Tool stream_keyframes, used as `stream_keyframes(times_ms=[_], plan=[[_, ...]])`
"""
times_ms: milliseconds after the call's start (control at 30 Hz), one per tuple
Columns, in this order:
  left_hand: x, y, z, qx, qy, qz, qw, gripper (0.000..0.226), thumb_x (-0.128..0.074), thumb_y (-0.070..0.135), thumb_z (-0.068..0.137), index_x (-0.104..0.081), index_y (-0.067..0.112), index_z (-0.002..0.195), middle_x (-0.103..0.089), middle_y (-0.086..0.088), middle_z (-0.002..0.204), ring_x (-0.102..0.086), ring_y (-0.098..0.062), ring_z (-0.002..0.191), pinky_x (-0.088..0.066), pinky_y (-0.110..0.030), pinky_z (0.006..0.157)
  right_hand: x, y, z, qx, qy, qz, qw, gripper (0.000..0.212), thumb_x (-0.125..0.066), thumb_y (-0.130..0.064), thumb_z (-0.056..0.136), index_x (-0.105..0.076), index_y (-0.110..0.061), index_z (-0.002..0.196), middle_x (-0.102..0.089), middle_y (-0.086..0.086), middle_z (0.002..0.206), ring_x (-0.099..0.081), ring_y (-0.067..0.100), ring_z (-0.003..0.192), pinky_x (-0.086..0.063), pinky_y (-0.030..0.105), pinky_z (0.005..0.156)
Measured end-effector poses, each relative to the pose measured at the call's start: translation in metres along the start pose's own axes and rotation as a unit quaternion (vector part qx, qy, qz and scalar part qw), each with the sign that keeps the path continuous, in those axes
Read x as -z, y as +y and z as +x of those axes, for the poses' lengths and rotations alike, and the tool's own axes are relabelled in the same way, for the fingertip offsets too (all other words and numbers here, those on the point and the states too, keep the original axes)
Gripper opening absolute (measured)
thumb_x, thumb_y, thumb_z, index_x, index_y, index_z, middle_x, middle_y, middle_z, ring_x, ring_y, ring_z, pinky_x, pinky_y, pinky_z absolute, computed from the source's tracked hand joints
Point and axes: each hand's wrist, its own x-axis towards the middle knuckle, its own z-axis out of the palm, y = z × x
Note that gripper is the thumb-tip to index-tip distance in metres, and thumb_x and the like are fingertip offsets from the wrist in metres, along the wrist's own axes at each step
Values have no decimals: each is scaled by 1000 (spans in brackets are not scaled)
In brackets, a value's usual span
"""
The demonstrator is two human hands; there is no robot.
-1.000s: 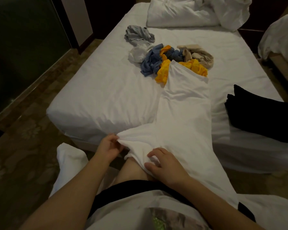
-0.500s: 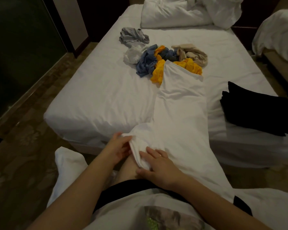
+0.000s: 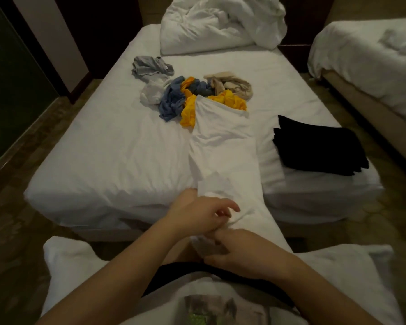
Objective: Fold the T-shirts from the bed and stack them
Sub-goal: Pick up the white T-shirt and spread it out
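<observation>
Compared with the view half a second earlier, the left hand point(image 3: 197, 214) is found brought in from the hem's left corner toward the right hand point(image 3: 242, 252); the two hands are now close together over the lap.

The white T-shirt point(image 3: 223, 146) is laid lengthwise down the bed point(image 3: 103, 160). Its far end overlaps the pile of unfolded shirts point(image 3: 192, 95), and its near end hangs off the bed's edge.

The bunched hem is clamped in the curled fingers of the right hand. Whether the left hand pinches the cloth or merely touches it cannot be told, since its fingers are half spread.

The hem's left flap, earlier spread wide, is now gathered inward.

Judgement: the lengthwise fold is being narrowed. Cross-folding and transfer to the black folded stack point(image 3: 319, 148) remain outstanding.
</observation>
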Motion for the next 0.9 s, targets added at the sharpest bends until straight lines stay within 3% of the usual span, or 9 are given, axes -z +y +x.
stream_keyframes(times_ms=[100, 200, 367, 467, 600, 700, 800, 867, 900], plan=[[1, -22, -12, -19, 20, 21, 999, 45, -40, 54, 80, -66, 31, 110, -65, 0, 106, -58, -17, 101, -44, -30, 94, 10, 19, -23, -46, 26, 20, 998, 48, -52, -48, 90, -44, -29, 134, -55, -7, 129, -52, 8, 113, -40, 19, 90], [9, -45, -29, -15, -39, 31, 999, 45, -40, 47, 82, -67, 25, 111, -44, -9, 127, -47, -22, 119, -33, -21, 102, 4, 46, -38, -46, 37, -33, 998, 52, -53, -49, 89, -39, -34, 137, -43, -13, 139, -39, 6, 124, -34, 22, 102], [13, -48, -32, -57, -70, 139, 986, 39, -47, 34, 94, -51, 26, 132, -28, 3, 150, -29, -16, 134, -21, -23, 105, -7, 71, -52, -22, 74, -46, 996, 54, -58, -51, 85, -38, -43, 134, -32, -29, 130, -24, -9, 122, -15, 7, 103], [16, -61, -25, -118, -65, 240, 961, 44, -54, 22, 90, -46, 35, 131, -35, 5, 143, -28, -18, 126, -42, -40, 99, -7, 80, -56, -18, 102, -13, 995, 45, -58, -51, 83, -40, -50, 124, -33, -36, 124, -27, -12, 120, -22, 11, 107], [30, -69, -26, -77, -132, 289, 945, 56, -24, 51, 83, -54, 34, 127, -36, 7, 148, -27, -20, 138, -33, -37, 105, -13, 88, -63, 6, 115, 21, 993, 42, -43, -73, 76, -38, -59, 115, -30, -43, 126, -27, -16, 126, -24, 14, 108], [35, -66, -28, -139, -104, 274, 946, 46, -37, 44, 79, -68, 18, 101, -61, -1, 126, -48, -21, 123, -45, -32, 95, -19, 100, -70, 28, 150, 45, 987, 48, -43, -78, 73, -41, -63, 119, -36, -41, 132, -24, -15, 131, -20, 11, 107], [40, -69, -39, -180, -71, 249, 949, 36, -46, 37, 79, -71, 16, 95, -69, 0, 111, -57, -17, 110, -44, -25, 92, -25, 113, -74, 39, 217, 75, 973, 45, -46, -71, 80, -46, -57, 123, -42, -37, 133, -31, -9, 131, -26, 8, 106], [43, -68, -51, -153, -95, 252, 951, 45, -40, 39, 81, -68, 16, 108, -65, 3, 119, -59, -14, 113, -45, -23, 93, -23, 111, -74, 42, 260, 59, 963, 44, -40, -67, 86, -62, -40, 114, -53, -37, 121, -40, -10, 124, -35, 10, 101], [42, -70, -58, -136, -84, 245, 956, 52, -33, 42, 83, -63, 19, 119, -58, 7, 130, -53, -9, 121, -36, -18, 101, -20, 108, -75, 46, 280, 45, 958, 54, -35, -69, 86, -68, -31, 106, -58, -34, 113, -46, -10, 117, -40, 10, 95]])
